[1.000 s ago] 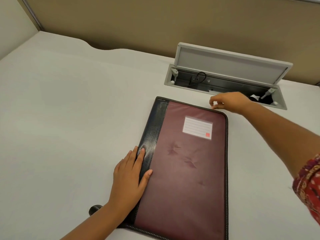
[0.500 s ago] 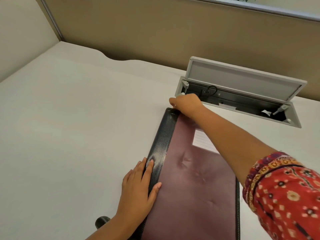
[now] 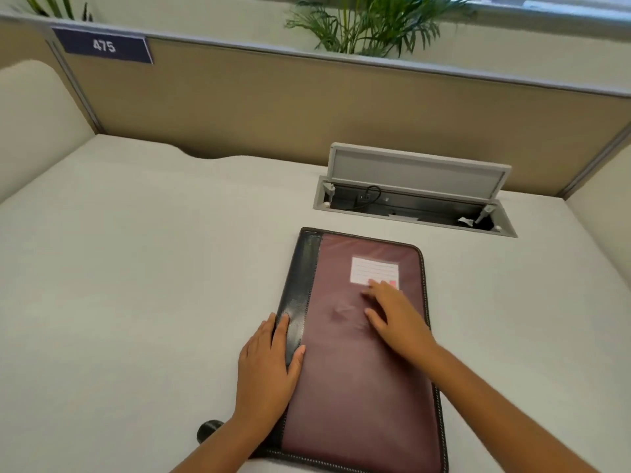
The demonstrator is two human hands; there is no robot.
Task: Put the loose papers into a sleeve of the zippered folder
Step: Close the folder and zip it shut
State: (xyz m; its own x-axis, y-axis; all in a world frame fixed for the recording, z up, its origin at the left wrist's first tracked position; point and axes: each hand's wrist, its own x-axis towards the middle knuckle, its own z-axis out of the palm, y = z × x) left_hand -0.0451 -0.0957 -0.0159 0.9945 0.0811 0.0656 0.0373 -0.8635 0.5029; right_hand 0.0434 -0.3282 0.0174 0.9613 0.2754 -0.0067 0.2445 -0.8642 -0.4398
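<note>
A maroon zippered folder [image 3: 355, 387] with a black spine strip lies closed and flat on the white desk [image 3: 136, 285]. A white lined label [image 3: 372, 269] sits near its top. My left hand [image 3: 269, 367] rests flat on the black spine at the folder's left edge, fingers together. My right hand [image 3: 396, 319] lies palm down on the maroon cover just below the label, fingers spread. No loose papers are in view.
Behind the folder a grey cable hatch [image 3: 413, 199] in the desk stands with its lid raised, a black cable inside. A small black object [image 3: 206, 430] lies by my left wrist. Tan partition walls [image 3: 273, 107] close the back and sides.
My right hand has drawn back from the folder's top left corner to the middle of the cover. The left hand stays on the spine. The camera has tilted up.
</note>
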